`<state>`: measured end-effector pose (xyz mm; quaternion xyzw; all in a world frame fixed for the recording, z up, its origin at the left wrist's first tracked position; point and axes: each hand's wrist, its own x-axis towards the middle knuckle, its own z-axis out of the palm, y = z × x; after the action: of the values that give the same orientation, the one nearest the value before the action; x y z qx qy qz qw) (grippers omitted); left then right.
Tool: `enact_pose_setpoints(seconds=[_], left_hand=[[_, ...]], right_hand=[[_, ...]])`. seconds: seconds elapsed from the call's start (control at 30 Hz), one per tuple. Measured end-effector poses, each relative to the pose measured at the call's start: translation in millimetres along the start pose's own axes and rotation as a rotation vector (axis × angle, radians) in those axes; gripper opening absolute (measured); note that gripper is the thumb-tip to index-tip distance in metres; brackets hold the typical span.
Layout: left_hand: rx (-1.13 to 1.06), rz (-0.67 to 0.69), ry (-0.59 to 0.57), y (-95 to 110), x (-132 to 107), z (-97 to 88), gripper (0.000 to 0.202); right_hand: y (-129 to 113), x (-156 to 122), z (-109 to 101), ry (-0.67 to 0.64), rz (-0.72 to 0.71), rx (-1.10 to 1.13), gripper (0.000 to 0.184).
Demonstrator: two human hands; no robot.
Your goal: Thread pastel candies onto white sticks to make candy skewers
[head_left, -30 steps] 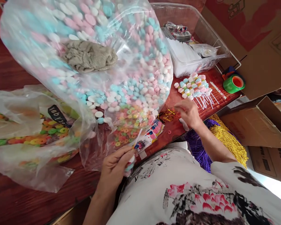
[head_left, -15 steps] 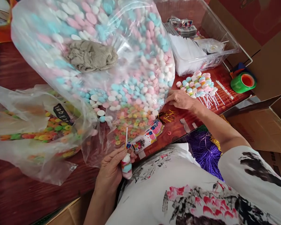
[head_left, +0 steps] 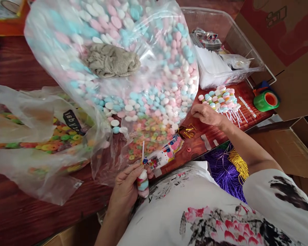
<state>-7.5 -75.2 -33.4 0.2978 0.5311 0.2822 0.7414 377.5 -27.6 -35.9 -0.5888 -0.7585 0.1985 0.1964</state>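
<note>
My left hand (head_left: 127, 181) is closed around a bagged marshmallow candy stick (head_left: 143, 184), its pink, white and blue layers showing below the fingers. A white stick (head_left: 143, 150) stands up out of the gathered top of its clear wrapper. At the table's right side, my right hand (head_left: 206, 114) has its fingers pinched together, with a thin gold twist tie seemingly at the fingertips. Just below that hand lies a small bunch of gold twist ties (head_left: 187, 132). Printed cards or labels (head_left: 164, 153) lie between my hands.
A big clear bag of pastel candies (head_left: 156, 82) fills the middle, a grey cloth (head_left: 113, 60) on it. Left is a bag of ring candies (head_left: 66, 136). Finished-looking candy sticks (head_left: 220, 99), a clear plastic bin (head_left: 246, 66) and green tape (head_left: 263, 102) are at right; purple beads (head_left: 220, 167) hang below the edge.
The view has shifted a little, so the scene sits slightly lower and to the right. My right hand has drawn slightly away from the big bag; my left keeps its hold on the candy stick.
</note>
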Motion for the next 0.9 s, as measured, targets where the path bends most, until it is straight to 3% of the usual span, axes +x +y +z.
enact_pose_setpoints(seconds=[0.13, 0.3, 0.4, 0.53, 0.6, 0.7, 0.8, 0.9], left_hand=[[-0.013, -0.011, -0.016, 9.8, -2.9, -0.6, 0.020], [-0.003, -0.045, 0.007, 18.0, -3.5, 14.6, 0.024], [-0.009, -0.010, 0.023, 20.0, -3.0, 18.1, 0.024], [0.005, 0.030, 0.051, 18.2, -2.7, 14.1, 0.024], [0.045, 0.025, 0.019, 15.4, -1.2, 14.5, 0.025], [0.099, 0.045, -0.064, 11.8, 6.3, 21.8, 0.026], [0.094, 0.172, -0.046, 13.3, 17.9, 30.9, 0.025], [0.151, 0.374, 0.008, 19.4, 22.9, 34.6, 0.020]], right_hand=[[-12.3, -10.6, -9.9, 0.224, 0.080, 0.088, 0.019], [-27.8, -15.6, 7.0, 0.399, 0.143, 0.219, 0.020], [-24.6, -17.5, 15.3, 0.443, 0.209, 0.235, 0.020], [-28.3, -25.0, 9.3, 0.486, 0.217, 0.207, 0.009], [-49.3, -29.0, 6.8, 0.545, 0.190, 0.259, 0.008], [-104.3, -29.4, 19.8, 0.602, 0.141, 0.434, 0.008], [-161.0, -22.9, 53.5, 0.551, 0.019, 0.630, 0.012], [-189.8, -11.7, 88.2, 0.505, -0.124, 0.610, 0.023]])
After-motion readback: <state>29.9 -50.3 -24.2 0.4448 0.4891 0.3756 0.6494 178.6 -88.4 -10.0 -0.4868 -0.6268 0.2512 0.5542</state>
